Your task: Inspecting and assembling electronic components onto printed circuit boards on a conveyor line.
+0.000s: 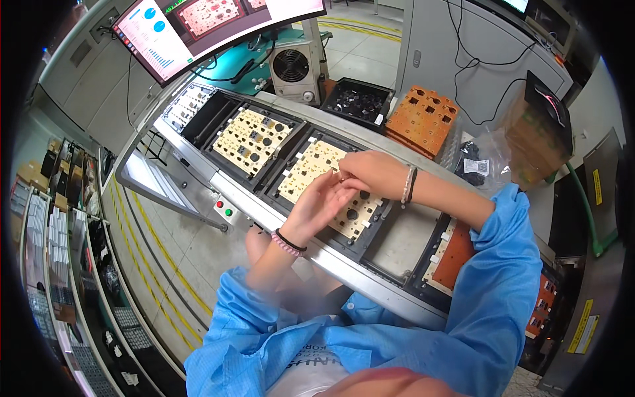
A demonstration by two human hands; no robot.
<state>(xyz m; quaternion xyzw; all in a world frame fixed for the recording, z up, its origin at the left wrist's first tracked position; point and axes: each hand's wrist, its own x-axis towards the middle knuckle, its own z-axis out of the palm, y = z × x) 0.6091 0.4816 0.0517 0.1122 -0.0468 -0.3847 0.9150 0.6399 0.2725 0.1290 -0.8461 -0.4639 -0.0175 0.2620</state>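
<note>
My left hand (321, 204) is half cupped with its palm turned up, its fingers reaching toward my right hand. No object shows in the visible part of that palm. Bent over it, my right hand (372, 173) has its fingers curled and brought together at the left fingertips; whatever they pinch is too small or hidden. Both hands are above a cream circuit-board panel (350, 223) with dark components, set in a black carrier frame (380, 221) on the conveyor line. The hands and wrists cover the middle of this panel.
Another populated cream panel (251, 142) lies to the left in its own carrier. Behind the line are a black bin (359, 101) of small dark parts, an orange fixture plate (423, 120), a fan unit (291, 69) and a monitor (198, 26). Red and green buttons (225, 208) sit on the front rail.
</note>
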